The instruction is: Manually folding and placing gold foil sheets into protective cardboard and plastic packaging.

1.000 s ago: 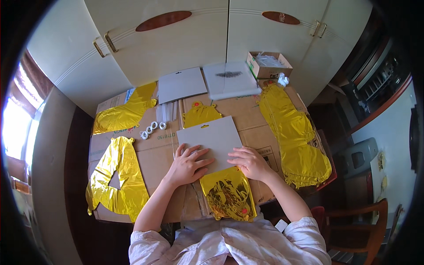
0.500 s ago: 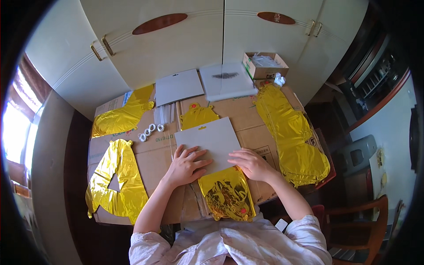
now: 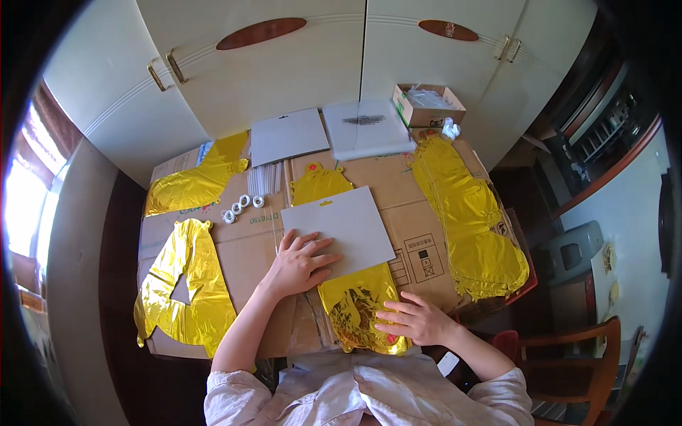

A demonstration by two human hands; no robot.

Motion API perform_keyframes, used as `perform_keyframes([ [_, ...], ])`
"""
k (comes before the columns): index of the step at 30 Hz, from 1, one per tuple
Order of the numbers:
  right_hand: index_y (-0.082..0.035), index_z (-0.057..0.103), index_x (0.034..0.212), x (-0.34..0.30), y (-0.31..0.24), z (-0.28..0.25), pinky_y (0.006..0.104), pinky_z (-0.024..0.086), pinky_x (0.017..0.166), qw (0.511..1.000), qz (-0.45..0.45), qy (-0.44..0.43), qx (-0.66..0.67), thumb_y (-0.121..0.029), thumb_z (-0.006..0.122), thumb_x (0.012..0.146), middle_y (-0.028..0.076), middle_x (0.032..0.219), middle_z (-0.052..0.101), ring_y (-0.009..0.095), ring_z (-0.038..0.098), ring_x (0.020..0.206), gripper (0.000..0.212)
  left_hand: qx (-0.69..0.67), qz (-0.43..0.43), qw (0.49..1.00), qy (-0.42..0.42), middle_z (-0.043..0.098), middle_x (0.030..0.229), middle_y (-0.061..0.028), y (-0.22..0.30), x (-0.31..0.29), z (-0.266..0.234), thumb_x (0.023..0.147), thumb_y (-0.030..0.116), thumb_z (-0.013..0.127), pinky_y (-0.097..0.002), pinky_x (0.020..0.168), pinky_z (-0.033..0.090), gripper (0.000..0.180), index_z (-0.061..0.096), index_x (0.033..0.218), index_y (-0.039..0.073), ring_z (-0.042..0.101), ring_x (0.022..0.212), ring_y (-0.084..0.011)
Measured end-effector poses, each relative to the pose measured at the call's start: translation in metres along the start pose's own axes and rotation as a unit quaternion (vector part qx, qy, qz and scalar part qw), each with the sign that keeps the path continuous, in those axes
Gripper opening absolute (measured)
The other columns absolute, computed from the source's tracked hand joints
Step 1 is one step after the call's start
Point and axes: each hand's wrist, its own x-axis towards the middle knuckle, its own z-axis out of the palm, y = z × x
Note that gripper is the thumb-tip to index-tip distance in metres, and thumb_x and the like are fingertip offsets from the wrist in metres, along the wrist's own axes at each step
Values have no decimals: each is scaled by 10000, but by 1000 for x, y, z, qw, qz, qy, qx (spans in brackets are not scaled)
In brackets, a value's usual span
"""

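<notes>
A white card (image 3: 355, 227) with a small hang slot lies across the middle of a flat gold foil balloon (image 3: 344, 298). The balloon's far end sticks out beyond the card, and its near end reaches the table's front edge. My left hand (image 3: 298, 264) rests flat on the card's left part, fingers spread. Over the balloon's near right side is my right hand (image 3: 418, 321), its fingers stretched apart with nothing in them; whether the fingertips touch the foil I cannot tell.
Cardboard (image 3: 252, 245) covers the table. More gold foil balloons (image 3: 188, 284) lie left and a foil pile (image 3: 476, 220) right. White cards (image 3: 290, 137), clear plastic sleeves (image 3: 368, 128), thin straws (image 3: 266, 179), white ribbon rolls (image 3: 246, 201) and an open box (image 3: 429, 106) sit farther back.
My right hand has left the card's right edge and come nearer, down to the balloon's near right side. The left hand stays pressed on the card.
</notes>
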Motion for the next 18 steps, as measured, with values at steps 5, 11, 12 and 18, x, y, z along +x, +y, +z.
perform_keyframes([
  [5, -174, 691, 1120, 21, 12, -12, 399, 418, 1017, 988, -10, 140, 70, -165, 564, 893, -18, 1162, 658, 149, 579, 1134, 261, 1, -3, 1000, -2, 560, 1375, 14, 0, 0, -1, 846, 340, 661, -555, 1141, 221, 370, 668, 1216, 323, 476, 1299, -234],
  [11, -118, 682, 974, 79, 53, -36, 360, 480, 802, 947, 87, 236, 201, -82, 684, 801, 38, 897, 669, 204, 649, 879, 177, 33, 9, 999, -7, 565, 1368, 11, -5, -1, 3, 801, 257, 648, -534, 1154, 216, 413, 673, 1212, 274, 463, 1314, -231],
  [12, -103, 680, 976, 91, 60, -38, 358, 485, 768, 943, 125, 236, 197, -93, 673, 827, 54, 866, 664, 216, 651, 842, 149, 18, -1, 1000, -16, 573, 1355, 0, -6, -2, 2, 793, 242, 646, -535, 1158, 212, 400, 682, 1191, 243, 458, 1317, -233],
  [18, -12, 633, 894, 145, 121, -12, 376, 426, 534, 864, 292, 185, 367, -266, 633, 926, 129, 679, 588, 229, 517, 533, 256, -20, -1, 1000, 5, 638, 1223, -53, -15, -5, 11, 722, 114, 600, -555, 1172, 189, 314, 730, 1008, 100, 465, 1287, -249],
])
